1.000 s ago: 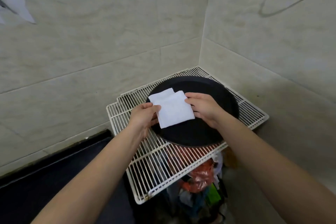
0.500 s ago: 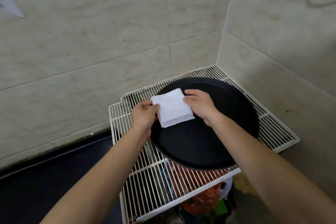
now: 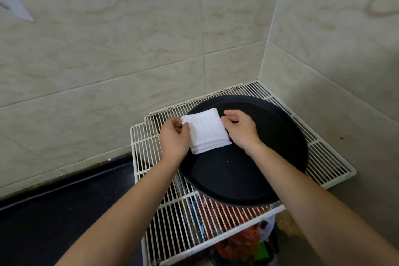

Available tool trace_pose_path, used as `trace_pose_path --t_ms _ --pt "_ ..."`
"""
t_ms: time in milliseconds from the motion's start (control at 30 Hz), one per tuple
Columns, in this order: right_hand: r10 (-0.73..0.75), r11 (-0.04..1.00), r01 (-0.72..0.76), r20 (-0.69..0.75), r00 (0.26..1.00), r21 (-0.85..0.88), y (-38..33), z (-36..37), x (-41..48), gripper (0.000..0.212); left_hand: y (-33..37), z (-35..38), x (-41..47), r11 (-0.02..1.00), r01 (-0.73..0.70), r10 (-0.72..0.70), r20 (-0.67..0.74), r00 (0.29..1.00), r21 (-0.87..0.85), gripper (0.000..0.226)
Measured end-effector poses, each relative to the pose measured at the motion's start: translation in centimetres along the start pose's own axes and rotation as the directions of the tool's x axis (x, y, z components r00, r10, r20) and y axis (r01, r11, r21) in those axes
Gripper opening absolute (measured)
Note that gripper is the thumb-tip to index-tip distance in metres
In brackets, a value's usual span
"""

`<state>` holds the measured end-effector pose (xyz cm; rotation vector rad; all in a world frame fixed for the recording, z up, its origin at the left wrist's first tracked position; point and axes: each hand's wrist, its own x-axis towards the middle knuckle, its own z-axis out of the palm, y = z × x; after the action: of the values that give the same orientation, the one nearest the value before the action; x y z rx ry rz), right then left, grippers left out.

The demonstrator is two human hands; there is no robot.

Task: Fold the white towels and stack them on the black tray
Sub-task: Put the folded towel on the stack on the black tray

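Folded white towels (image 3: 205, 130) on black tray (image 3: 248, 175), between the hands; left hand (image 3: 173, 138) and right hand (image 3: 240, 129) pinching opposite edges

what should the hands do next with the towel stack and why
Probably let go and draw both hands back: the folded towel stack already seems to rest on the black tray, with the left hand and right hand holding its side edges.

Towels (image 3: 205, 131) on tray (image 3: 248, 168), tray on rack (image 3: 164, 211)
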<state>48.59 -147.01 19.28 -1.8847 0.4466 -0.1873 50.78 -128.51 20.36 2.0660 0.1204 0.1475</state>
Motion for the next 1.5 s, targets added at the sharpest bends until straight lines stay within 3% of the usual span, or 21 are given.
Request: trace_pose_path --t_ms 67,133,200,267,467,633,767,867,1100,1233,1500 --pt "-0.193 0.955 0.177 -0.046 0.98 -0.238 -0.1 -0.2 -0.2 0.036 -0.7 -0.3 0.0 0.916 -0.318 0.319 0.036 0.947 0.243 0.041" --pt "-0.335 0.811 0.348 0.115 0.935 -0.47 -0.4 -0.1 -0.2 0.046 -1.9 -0.5 0.5 0.736 -0.507 0.464 0.212 0.86 0.448 0.051" --pt "-0.316 0.673 0.45 0.322 0.892 -0.586 -0.4 0.4 0.0 0.054 -2.8 -0.5 0.8 0.647 -0.558 0.395 0.397 0.828 0.52 0.059" --pt "-0.239 0.581 0.481 0.427 0.872 -0.656 0.1 0.9 0.4 0.057 -3.4 -0.4 0.9 0.646 -0.545 0.282 0.496 0.822 0.536 0.062" --pt "-0.173 0.598 0.431 0.417 0.892 -0.676 0.7 0.9 0.9 0.059 -3.4 -0.5 1.0 0.674 -0.508 0.19 0.538 0.821 0.537 0.067" --pt "-0.312 0.642 0.422 0.285 0.906 -0.64 -1.6 -0.5 -0.3 0.062 -2.2 -4.3 1.2 0.694 -0.468 0.322 0.346 0.881 0.547 0.075" --pt "-0.5 0.539 0.52 0.245 0.831 -0.662 -6.3 2.0 -1.0 0.067 -1.3 -12.4 0.9 0.606 -0.387 0.439 0.114 0.891 0.695 0.071" --pt "-0.624 0.457 0.653 0.305 0.719 -0.603 -10.2 7.0 -2.4 0.072 -2.3 -19.4 -0.4 0.535 -0.243 0.482 -0.056 0.874 0.809 0.067" --pt "-0.794 0.3 0.898 0.437 0.422 -0.321 -16.0 22.6 -11.3 0.075 -9.5 -35.4 -9.2 0.435 0.15 0.374 -0.33 0.866 0.888 0.07" --pt "-0.795 0.201 0.959 0.538 0.28 -0.202 -16.8 31.3 -19.2 0.082 -15.1 -43.5 -16.5 0.374 0.366 0.236 -0.469 0.851 0.852 0.077" --pt "-0.761 0.017 0.999 0.647 0.043 -0.046 -19.0 46.4 -38.6 0.085 -25.2 -59.7 -30.3 0.361 0.627 0.067 -0.69 0.721 0.69 0.079"
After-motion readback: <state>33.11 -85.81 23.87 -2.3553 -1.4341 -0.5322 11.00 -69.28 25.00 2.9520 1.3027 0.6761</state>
